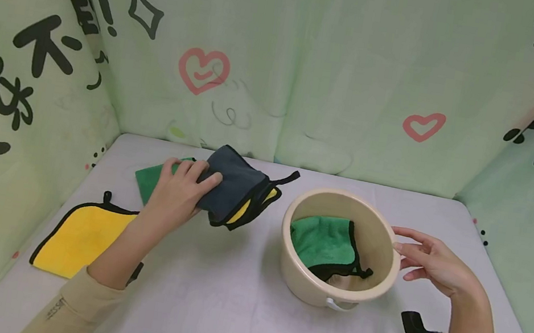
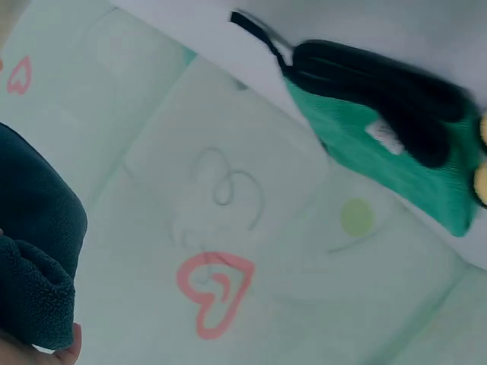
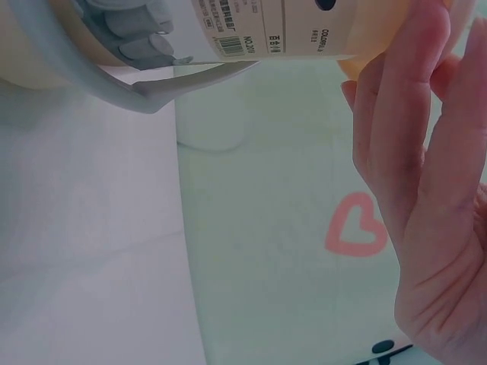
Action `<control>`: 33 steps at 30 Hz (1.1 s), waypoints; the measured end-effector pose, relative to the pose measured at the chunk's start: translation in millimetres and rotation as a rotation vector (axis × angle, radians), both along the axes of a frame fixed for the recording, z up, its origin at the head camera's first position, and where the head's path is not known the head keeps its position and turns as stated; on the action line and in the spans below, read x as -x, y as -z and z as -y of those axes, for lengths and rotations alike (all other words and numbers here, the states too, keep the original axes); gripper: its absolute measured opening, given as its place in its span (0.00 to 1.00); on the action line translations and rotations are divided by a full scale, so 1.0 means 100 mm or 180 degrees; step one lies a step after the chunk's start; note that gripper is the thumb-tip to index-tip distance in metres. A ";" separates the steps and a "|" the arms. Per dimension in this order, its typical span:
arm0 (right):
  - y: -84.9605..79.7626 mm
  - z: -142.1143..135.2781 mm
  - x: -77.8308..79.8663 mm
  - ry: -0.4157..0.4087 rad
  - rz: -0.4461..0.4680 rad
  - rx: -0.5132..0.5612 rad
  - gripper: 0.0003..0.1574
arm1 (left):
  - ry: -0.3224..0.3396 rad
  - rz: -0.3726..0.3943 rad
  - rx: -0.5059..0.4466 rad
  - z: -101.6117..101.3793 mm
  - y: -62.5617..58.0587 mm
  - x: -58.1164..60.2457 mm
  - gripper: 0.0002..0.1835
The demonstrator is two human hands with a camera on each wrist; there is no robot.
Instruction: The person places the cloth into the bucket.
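Observation:
My left hand [image 1: 180, 191] grips a folded dark blue-grey cloth [image 1: 235, 185] with black edging, a hanging loop and yellow showing between its layers. The cloth is held above the table, left of the bucket; part of it also shows in the left wrist view [image 2: 38, 236]. My right hand [image 1: 439, 264] holds the right rim of a beige bucket [image 1: 298, 283], thumb at the rim and fingers along the outside. Inside the bucket lies a green cloth [image 1: 323, 241] with black edging. Fingers and the bucket's labelled side [image 3: 304, 30] show in the right wrist view.
A yellow cloth [image 1: 82, 237] with black edging lies at the left, partly under my left forearm. Behind my left hand lies another green cloth [image 1: 148, 180], partly hidden. Pale green printed curtains [image 1: 343, 74] enclose the white table [image 1: 204, 307] at the back and sides.

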State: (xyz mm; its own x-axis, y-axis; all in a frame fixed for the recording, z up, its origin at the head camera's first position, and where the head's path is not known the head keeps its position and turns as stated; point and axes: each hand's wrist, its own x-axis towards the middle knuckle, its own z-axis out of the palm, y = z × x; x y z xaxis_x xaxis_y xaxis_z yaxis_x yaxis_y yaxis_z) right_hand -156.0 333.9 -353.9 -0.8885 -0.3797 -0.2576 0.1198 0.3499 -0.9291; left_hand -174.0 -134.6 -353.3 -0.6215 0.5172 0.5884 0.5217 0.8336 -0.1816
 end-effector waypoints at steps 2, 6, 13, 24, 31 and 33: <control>0.00 0.00 0.00 0.0000 0.0000 -0.0003 0.20 | 0.0086 -0.0078 -0.0022 -0.08 -0.03 0.03 0.22; 0.02 -0.01 0.01 -0.0036 -0.0031 0.0058 0.21 | 0.0226 -0.0127 -0.0022 -0.24 -0.08 0.06 0.22; 0.03 -0.01 0.01 -0.0008 -0.0040 0.0040 0.22 | 0.0412 -0.0288 0.0004 -0.57 -0.13 0.09 0.22; 0.02 0.00 0.01 -0.0011 0.0000 0.0067 0.20 | 0.0636 -0.0305 0.0163 -1.11 -0.07 0.11 0.14; 0.02 -0.01 0.01 0.0016 0.0013 -0.0004 0.26 | 0.0740 0.0042 0.0583 -1.37 -0.07 0.09 0.14; 0.02 -0.02 0.01 -0.0038 0.0010 0.0080 0.24 | 0.0746 0.0104 0.0741 -1.45 -0.07 0.09 0.13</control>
